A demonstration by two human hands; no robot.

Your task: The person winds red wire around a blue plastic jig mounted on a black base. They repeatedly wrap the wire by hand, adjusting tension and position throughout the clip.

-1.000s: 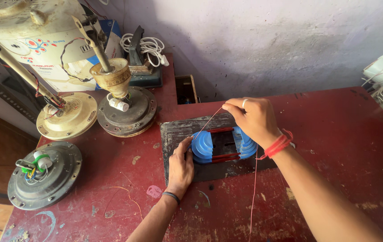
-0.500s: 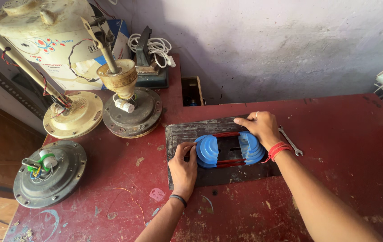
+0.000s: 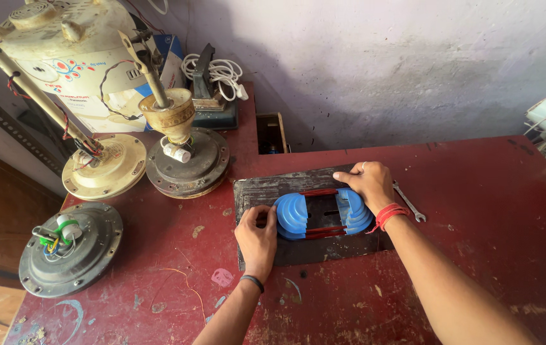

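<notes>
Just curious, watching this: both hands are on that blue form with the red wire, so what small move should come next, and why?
Probably lift the right hand to draw the wire out for another turn: red wire already runs between the blue stepped form halves, and the left hand braces it.

This is a fan repair workshop. Opened round metal ceiling-fan motors [image 3: 70, 249] sit on a scuffed red-painted workbench [image 3: 477, 211]. A steel spanner [image 3: 408, 202] lies beside them.

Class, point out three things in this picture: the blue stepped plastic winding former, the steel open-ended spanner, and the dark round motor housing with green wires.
blue stepped plastic winding former [image 3: 292, 215], head view, left stepped half.
steel open-ended spanner [image 3: 410, 204], head view, middle of its shaft.
dark round motor housing with green wires [image 3: 91, 255], head view, bare rim.
</notes>
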